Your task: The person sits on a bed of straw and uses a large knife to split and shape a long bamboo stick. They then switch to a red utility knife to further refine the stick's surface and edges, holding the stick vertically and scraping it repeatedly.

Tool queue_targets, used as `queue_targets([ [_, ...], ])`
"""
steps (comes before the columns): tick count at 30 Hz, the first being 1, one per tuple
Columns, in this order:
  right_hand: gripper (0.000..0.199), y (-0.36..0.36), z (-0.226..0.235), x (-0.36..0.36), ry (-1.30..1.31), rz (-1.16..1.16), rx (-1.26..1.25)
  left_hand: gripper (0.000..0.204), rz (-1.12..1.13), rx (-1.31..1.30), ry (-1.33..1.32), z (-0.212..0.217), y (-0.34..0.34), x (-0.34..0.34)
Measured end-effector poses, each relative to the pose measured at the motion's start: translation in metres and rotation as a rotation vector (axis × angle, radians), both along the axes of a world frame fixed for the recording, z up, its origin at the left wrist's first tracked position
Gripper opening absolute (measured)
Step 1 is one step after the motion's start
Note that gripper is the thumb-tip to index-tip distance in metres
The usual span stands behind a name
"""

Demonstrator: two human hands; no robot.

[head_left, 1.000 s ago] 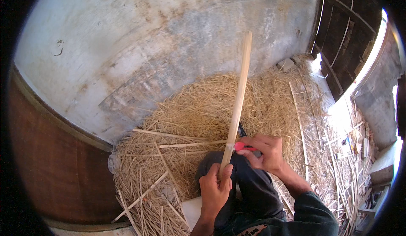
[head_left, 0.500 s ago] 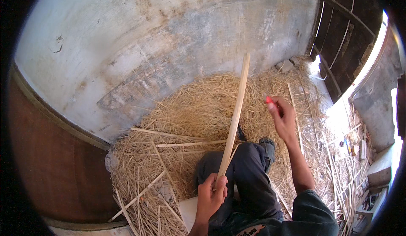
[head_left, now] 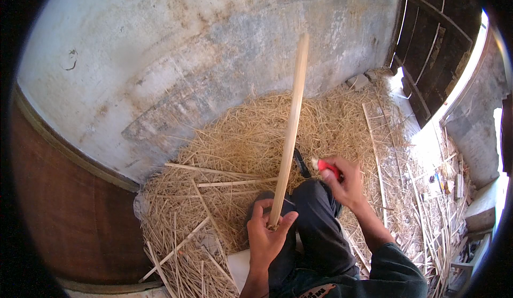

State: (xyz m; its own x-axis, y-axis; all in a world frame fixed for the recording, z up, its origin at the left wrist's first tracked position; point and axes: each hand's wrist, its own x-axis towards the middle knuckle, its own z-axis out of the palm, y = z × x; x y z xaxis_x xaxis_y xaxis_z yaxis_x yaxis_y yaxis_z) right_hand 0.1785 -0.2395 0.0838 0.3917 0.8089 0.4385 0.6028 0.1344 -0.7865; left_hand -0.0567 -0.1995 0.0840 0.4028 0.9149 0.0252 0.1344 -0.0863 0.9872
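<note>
A long pale strip of split bamboo or wood [head_left: 292,127] stands up from my left hand [head_left: 269,235], leaning slightly right at its top. My left fingers are loosely around its lower end, with the thumb out to the right. In my right hand [head_left: 343,183], closed fingers grip a small red-handled tool [head_left: 329,168]. A pale tip shows at its left end; its exact kind is unclear. That tool is to the right of the strip, apart from it, above my right knee. My legs in dark trousers [head_left: 316,218] are bent beneath both hands.
Curly shavings [head_left: 251,124] are heaped against the stained wall [head_left: 224,47]. Loose strips [head_left: 235,182] lie at the left and more at the right. A dark narrow object [head_left: 301,163] rests beyond my knees. A brown panel [head_left: 75,207] is at far left, dark planks [head_left: 435,41] upper right.
The strip has risen and become more upright. My left hand has loosened, its thumb now spread. My right hand has come down and left, nearer the strip, with the red-handled tool.
</note>
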Motion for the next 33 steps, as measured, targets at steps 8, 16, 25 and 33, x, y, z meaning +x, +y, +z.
queue_targets([
  [8, 0.032, -0.005, -0.004, -0.035, -0.29, 0.216, 0.13, 0.028, -0.041, -0.055, -0.01, 0.015, -0.003, 0.007],
  [16, 0.031, -0.007, 0.008, -0.043, -0.379, 0.191, 0.128, 0.025, 0.005, 0.05, 0.072, 0.021, -0.003, 0.01],
  [25, 0.026, 0.001, 0.004, -0.033, -0.302, 0.096, 0.161, 0.031, 0.029, 0.161, 0.209, 0.016, -0.007, 0.006],
  [33, 0.022, 0.03, 0.007, 0.03, -0.164, -0.188, 0.135, 0.031, -0.013, 0.076, 0.295, -0.001, -0.031, -0.011],
])
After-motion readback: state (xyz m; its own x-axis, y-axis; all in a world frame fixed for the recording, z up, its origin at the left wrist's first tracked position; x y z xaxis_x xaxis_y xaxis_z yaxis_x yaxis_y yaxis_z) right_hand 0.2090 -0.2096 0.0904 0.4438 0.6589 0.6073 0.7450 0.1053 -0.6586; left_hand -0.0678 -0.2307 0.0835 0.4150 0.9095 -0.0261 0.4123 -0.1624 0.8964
